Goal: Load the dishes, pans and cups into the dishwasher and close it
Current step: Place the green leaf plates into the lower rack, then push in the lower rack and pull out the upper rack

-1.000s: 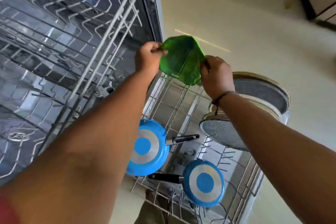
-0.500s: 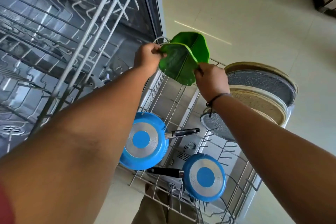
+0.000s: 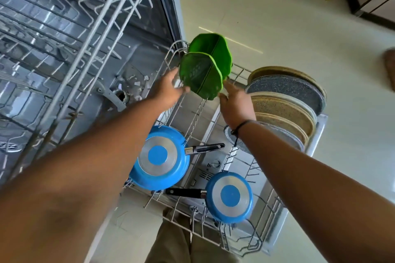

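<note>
Two green leaf-shaped plates stand upright at the far end of the lower rack, the front plate just before the rear plate. My left hand sits at the front plate's left edge with fingers loosely extended. My right hand is at its lower right edge, fingers straight. Neither hand grips the plates. A large blue pan and a small blue pan lie bottom up in the near part of the rack.
Several round speckled plates stand in a row along the rack's right side. The upper rack juts out at the left above the open tub. Pale floor lies beyond.
The two green plates went down into the far end of the rack and now stand apart. Both hands have let go and drawn back slightly toward me.
</note>
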`<state>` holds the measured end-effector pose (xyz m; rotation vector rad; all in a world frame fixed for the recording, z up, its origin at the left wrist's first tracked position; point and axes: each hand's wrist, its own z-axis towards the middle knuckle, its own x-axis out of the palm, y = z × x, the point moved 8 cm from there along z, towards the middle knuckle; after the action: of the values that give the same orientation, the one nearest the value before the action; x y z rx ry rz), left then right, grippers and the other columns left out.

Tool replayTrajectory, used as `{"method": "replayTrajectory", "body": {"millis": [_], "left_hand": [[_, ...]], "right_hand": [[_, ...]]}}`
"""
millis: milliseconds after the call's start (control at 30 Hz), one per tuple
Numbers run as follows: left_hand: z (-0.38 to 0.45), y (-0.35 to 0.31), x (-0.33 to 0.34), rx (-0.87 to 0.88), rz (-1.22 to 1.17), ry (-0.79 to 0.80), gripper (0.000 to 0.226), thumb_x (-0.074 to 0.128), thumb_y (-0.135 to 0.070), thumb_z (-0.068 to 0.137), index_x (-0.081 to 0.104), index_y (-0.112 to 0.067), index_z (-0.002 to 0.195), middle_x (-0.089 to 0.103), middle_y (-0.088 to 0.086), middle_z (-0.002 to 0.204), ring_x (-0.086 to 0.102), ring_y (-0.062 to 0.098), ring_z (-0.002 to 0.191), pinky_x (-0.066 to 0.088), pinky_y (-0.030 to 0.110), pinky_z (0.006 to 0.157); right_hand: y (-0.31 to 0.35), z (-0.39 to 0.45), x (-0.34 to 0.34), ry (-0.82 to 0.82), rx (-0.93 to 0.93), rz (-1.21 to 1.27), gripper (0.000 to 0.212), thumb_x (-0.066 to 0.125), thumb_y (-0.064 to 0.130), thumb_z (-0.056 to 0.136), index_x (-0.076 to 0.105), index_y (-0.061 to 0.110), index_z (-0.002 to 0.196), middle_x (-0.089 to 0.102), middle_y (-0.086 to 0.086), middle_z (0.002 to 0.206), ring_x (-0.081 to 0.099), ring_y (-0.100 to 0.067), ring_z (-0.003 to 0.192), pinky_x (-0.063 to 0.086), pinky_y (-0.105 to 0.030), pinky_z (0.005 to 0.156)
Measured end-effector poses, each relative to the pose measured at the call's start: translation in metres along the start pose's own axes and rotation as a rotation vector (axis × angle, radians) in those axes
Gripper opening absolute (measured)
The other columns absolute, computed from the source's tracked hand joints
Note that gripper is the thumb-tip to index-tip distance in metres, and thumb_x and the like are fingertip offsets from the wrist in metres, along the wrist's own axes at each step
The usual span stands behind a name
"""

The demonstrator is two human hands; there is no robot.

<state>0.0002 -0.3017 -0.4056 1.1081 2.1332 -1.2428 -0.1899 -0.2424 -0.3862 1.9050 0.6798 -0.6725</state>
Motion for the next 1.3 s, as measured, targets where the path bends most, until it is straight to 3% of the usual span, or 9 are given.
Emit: {"method": "replayTrajectory", "body": {"millis": [200, 300, 433, 567, 633, 767, 900, 1167, 1300], "left_hand": [[-0.112, 0.036, 0.024, -0.112, 0.055, 0.108, 0.071, 0.068, -0.036, 0.086, 0.032, -0.026, 0.148, 0.05, 0.012, 0.14, 0.06, 0.031, 0.108, 0.047, 0.035, 0.086], [-0.181, 0.052, 0.057, -0.109, 0.071, 0.196, 0.07, 0.067, -0.028, 0.087, 0.032, -0.021, 0.148, 0.047, 0.01, 0.143, 0.051, 0.025, 0.124, 0.037, 0.03, 0.1], [-0.263, 0.068, 0.103, -0.141, 0.002, 0.264, 0.073, 0.066, -0.031, 0.087, 0.029, -0.022, 0.149, 0.035, 0.0, 0.152, 0.04, 0.015, 0.135, 0.028, 0.026, 0.109], [-0.326, 0.081, 0.136, -0.157, 0.14, 0.307, 0.078, 0.059, -0.042, 0.09, 0.015, -0.025, 0.152, 0.017, -0.002, 0.159, 0.021, 0.013, 0.144, 0.022, 0.026, 0.115], [-0.357, 0.083, 0.143, -0.147, 0.178, 0.277, 0.078, 0.057, -0.044, 0.09, 0.014, -0.026, 0.153, 0.015, -0.001, 0.16, 0.017, 0.014, 0.146, 0.02, 0.026, 0.116], [-0.428, 0.071, 0.142, -0.152, 0.149, 0.061, 0.073, 0.057, -0.042, 0.09, 0.02, -0.025, 0.151, 0.025, 0.0, 0.157, 0.025, 0.015, 0.143, 0.021, 0.025, 0.113], [-0.53, 0.061, 0.17, -0.275, -0.045, -0.021, 0.071, 0.054, -0.043, 0.092, 0.021, -0.022, 0.151, 0.024, 0.001, 0.157, 0.022, 0.014, 0.144, 0.014, 0.023, 0.115], [-0.595, 0.023, 0.251, -0.428, -0.159, 0.046, 0.086, 0.024, -0.068, 0.082, 0.004, -0.024, 0.153, 0.01, -0.002, 0.16, 0.011, 0.011, 0.146, 0.008, 0.023, 0.115], [-0.572, -0.003, 0.307, -0.485, -0.313, 0.028, 0.085, 0.034, -0.066, 0.082, 0.014, -0.022, 0.152, 0.02, -0.001, 0.158, 0.019, 0.012, 0.145, 0.012, 0.021, 0.114]], "right_hand": [[-0.027, -0.09, 0.017, 0.253, -0.059, -0.211, 0.042, 0.041, 0.027, 0.1, 0.041, 0.018, 0.141, 0.045, -0.007, 0.145, 0.049, -0.026, 0.125, 0.042, -0.036, 0.1], [-0.056, -0.145, 0.021, 0.362, -0.075, -0.342, 0.042, 0.041, 0.035, 0.099, 0.041, 0.021, 0.139, 0.045, -0.004, 0.143, 0.049, -0.024, 0.124, 0.042, -0.033, 0.098], [-0.112, -0.206, 0.031, 0.514, -0.127, -0.501, 0.053, 0.043, 0.039, 0.096, 0.039, 0.016, 0.144, 0.037, -0.002, 0.151, 0.024, -0.021, 0.144, 0.017, -0.032, 0.117], [-0.163, -0.244, 0.033, 0.485, -0.223, -0.691, 0.055, 0.047, 0.05, 0.075, 0.07, 0.018, 0.113, 0.069, 0.0, 0.115, 0.062, -0.024, 0.114, 0.051, -0.04, 0.092], [-0.19, -0.256, 0.032, 0.472, -0.251, -0.761, 0.056, 0.042, 0.051, 0.073, 0.073, 0.019, 0.108, 0.071, 0.002, 0.111, 0.065, -0.022, 0.11, 0.055, -0.037, 0.086], [-0.209, -0.289, 0.006, 0.501, -0.277, -0.736, 0.059, 0.043, 0.04, 0.093, 0.035, 0.017, 0.147, 0.031, -0.001, 0.154, 0.023, -0.023, 0.145, 0.018, -0.036, 0.117], [-0.224, -0.33, -0.028, 0.481, -0.247, -0.745, 0.07, 0.043, 0.046, 0.095, 0.016, 0.017, 0.152, 0.015, -0.002, 0.16, 0.008, -0.022, 0.148, 0.013, -0.032, 0.119], [-0.231, -0.352, -0.076, 0.604, -0.331, -0.794, 0.072, 0.049, 0.044, 0.092, 0.017, 0.02, 0.152, 0.022, 0.0, 0.157, 0.014, -0.02, 0.146, 0.022, -0.033, 0.115], [-0.292, -0.311, -0.085, 0.638, -0.17, -0.859, 0.075, 0.049, 0.061, 0.078, 0.021, 0.037, 0.143, 0.047, -0.008, 0.14, 0.043, -0.03, 0.129, 0.04, -0.044, 0.104]]}}
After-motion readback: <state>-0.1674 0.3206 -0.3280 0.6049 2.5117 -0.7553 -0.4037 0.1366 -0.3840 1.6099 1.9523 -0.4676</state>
